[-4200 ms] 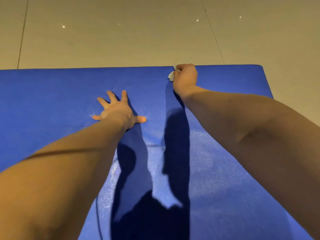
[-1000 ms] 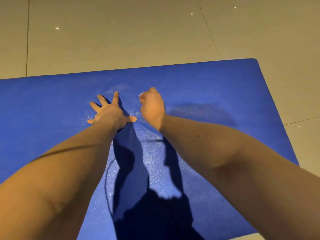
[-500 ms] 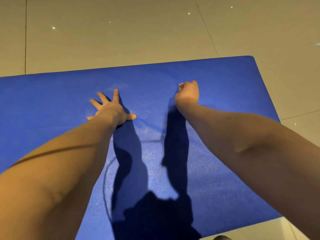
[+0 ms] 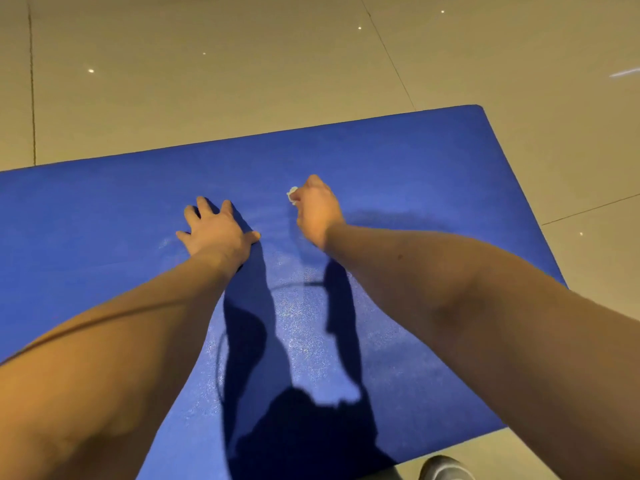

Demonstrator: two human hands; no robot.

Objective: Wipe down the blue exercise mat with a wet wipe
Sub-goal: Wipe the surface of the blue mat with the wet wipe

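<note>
Where the blue exercise mat [image 4: 398, 174] lies on the floor [image 4: 207, 81], long axis running roughly nine to three, the wet wipe [image 4: 292, 195] is bunched in the right hand [image 4: 317, 209], fingers curled round it — the mat's far corner lies toward one o'clock. Near at nine o'clock, the left hand [image 4: 216, 233] presses flat, fingers spread.

The exercise mat [image 4: 433, 168] lies on the tiled floor [image 4: 207, 81], under both hands. The left hand [image 4: 216, 233] rests flat on it with its fingers spread. The right hand [image 4: 317, 211] is just to its right and a little farther out, also down at the mat. The wet wipe [image 4: 292, 195] sits in the right hand's grip, showing at that hand's left side, between the two hands. The mat's far edge runs beyond both hands, and its corner is beyond and right of the right hand. A shoe [image 4: 445, 469] stands on the floor off the mat's near edge, well behind the right hand.
</note>
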